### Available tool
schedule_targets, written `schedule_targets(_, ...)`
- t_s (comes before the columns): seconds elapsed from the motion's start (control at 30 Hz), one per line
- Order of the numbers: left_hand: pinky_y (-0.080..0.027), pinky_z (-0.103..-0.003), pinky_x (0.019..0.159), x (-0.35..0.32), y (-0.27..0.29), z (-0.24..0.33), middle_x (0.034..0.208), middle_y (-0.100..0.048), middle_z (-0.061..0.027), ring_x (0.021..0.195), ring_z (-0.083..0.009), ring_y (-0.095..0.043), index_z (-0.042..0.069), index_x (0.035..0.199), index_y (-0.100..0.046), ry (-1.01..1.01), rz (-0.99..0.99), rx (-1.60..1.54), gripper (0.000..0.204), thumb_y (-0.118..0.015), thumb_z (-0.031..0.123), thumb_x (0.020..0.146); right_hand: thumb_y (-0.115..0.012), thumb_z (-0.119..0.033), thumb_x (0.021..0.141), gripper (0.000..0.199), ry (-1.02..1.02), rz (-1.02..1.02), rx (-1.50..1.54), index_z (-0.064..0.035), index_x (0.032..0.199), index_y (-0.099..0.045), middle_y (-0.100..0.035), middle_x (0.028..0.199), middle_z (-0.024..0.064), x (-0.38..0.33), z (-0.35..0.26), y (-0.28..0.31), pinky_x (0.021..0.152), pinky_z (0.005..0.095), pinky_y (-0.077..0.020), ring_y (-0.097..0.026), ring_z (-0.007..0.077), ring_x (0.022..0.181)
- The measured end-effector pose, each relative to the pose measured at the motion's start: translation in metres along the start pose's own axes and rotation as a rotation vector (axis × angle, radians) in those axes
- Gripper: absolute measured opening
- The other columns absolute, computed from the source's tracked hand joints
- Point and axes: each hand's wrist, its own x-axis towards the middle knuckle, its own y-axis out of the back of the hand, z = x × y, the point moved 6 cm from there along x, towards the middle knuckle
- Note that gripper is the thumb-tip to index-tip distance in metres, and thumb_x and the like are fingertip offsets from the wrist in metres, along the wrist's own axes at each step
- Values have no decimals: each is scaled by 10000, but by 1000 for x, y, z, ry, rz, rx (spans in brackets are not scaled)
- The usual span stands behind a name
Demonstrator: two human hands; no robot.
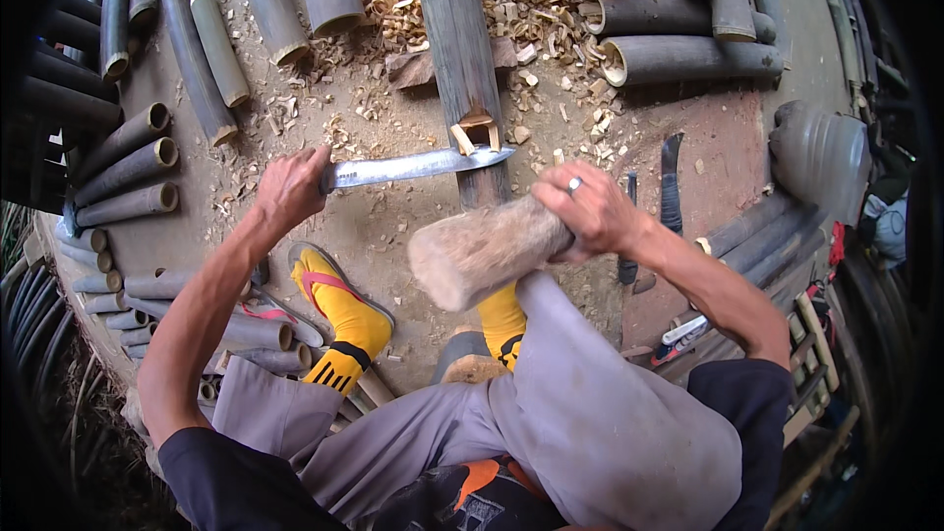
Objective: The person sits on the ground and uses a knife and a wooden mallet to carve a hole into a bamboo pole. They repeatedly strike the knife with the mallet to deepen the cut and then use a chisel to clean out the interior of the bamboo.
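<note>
Grey-brown bamboo tube (454,39) runs down the middle of my head view, over a reddish block (413,70), with a pale-edged notch (479,119) in its near part. From my remote seat I see the grip of the left hand (295,185) curled around the handle end of a knife (398,168), whose steel blade crosses the tube just below the notch. The grip of the right hand (596,213) wraps one end of a wooden mallet (487,246), its thick end pointing left, apart from the blade. Pale chips (388,0) litter the ground (379,211).
</note>
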Motion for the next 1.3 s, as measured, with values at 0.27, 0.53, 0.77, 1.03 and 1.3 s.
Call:
schedule_targets(0.27, -493, -281, 489, 38, 49, -14, 639, -613, -48, 537, -132, -586, 0, 739, -619, 266, -631, -773, 268, -751, 100, 528, -766, -356, 678, 719, -788, 139, 368, -6, 1201, -419, -627, 921, 212, -16, 45, 21, 743, 431, -558, -657, 311, 850)
schedule_targets(0.53, -400, -249, 589, 20, 38, -47, 707, -563, 16, 626, -87, -489, 37, 828, -594, 191, 118, -773, 225, -680, 150, 653, -778, -315, 663, 809, -936, 363, 261, -19, 1302, -380, -603, 1118, 209, -56, 61, 50, 916, 397, -467, -613, 293, 1022)
schedule_targets(0.77, -480, -376, 588, 30, 13, -15, 626, -612, -149, 566, -259, -584, -29, 751, -636, 215, -205, -413, 306, -662, 227, 584, -772, -254, 663, 942, -778, 350, 358, -84, 1436, -261, -496, 1294, 201, -25, 34, 55, 988, 397, -421, -527, 300, 1165)
schedule_targets(1.03, -517, -384, 649, 33, 11, -12, 654, -639, -175, 604, -288, -627, -45, 801, -663, 250, -248, -330, 335, -661, 226, 604, -777, -182, 682, 1003, -416, 142, 184, -247, 1485, -178, -508, 1231, 286, 34, 12, 52, 890, 465, -522, -604, 385, 1029)
schedule_targets(1.3, -517, -389, 627, 32, 1, -22, 619, -621, -184, 566, -278, -614, -70, 795, -651, 248, -296, -354, 346, -661, 219, 605, -760, -221, 703, 829, -259, 199, 181, -281, 1421, -349, -585, 1010, 290, 102, 1, 101, 785, 473, -555, -627, 388, 949)
